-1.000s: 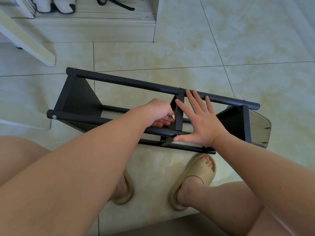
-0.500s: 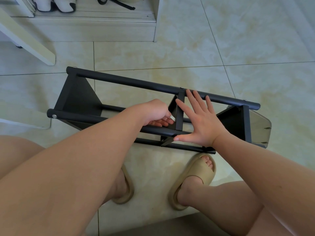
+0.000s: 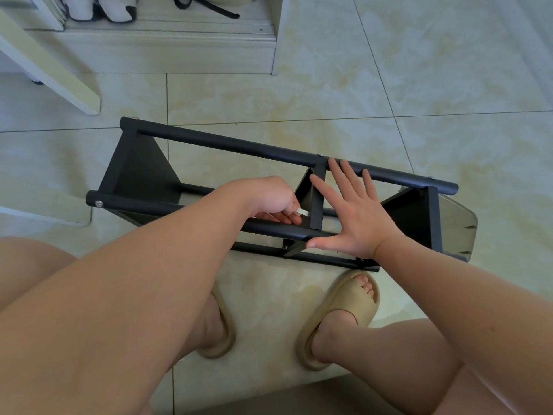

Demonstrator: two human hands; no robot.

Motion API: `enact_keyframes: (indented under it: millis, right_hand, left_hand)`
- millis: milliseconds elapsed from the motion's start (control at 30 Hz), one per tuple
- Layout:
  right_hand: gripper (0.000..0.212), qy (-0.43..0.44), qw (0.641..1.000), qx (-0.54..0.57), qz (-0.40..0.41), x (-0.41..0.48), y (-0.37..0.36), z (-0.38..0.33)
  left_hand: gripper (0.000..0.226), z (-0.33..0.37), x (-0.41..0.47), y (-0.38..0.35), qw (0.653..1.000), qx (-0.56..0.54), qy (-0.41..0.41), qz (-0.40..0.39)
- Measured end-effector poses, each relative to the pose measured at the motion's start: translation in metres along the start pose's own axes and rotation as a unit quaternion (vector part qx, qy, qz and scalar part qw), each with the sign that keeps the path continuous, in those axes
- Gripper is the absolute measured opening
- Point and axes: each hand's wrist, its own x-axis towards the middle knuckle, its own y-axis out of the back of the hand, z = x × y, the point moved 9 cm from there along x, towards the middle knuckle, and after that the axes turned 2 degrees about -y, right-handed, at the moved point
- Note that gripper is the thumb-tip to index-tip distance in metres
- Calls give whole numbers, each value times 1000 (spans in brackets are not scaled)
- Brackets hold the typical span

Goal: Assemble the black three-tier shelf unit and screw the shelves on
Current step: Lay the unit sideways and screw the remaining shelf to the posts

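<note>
Black shelf unit lies on its side on the floor; at its middle shelf the left hand pinches a small pale tool while the right hand presses flat, fingers spread, where a slipping tool could leave that shelf loose or skewed.

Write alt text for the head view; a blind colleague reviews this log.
A black three-tier shelf unit lies on its side on a tiled floor while a person's left hand pinches a small pale tool at the middle shelf. The right hand, fingers spread, presses flat on the unit beside it.
</note>
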Motion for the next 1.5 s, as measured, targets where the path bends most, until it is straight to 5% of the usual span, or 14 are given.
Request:
enact_keyframes:
  millis: [467,867,1233,1500]
  right_hand:
    - [120,2,1000,1,3,0,0,-1]
    - [120,-2,1000,-4,0,0,0,0]
    - [119,-2,1000,1,-1,0,-1,0]
    - [120,-4,1000,0,-6,0,0,0]
  left_hand:
    - [28,8,-4,-1,982,183,-46,-26]
    - [20,10,-6,1,970,236,-56,-26]
    - [24,21,0,25,982,161,-81,54]
    - [22,3,14,5,983,-159,-34,85]
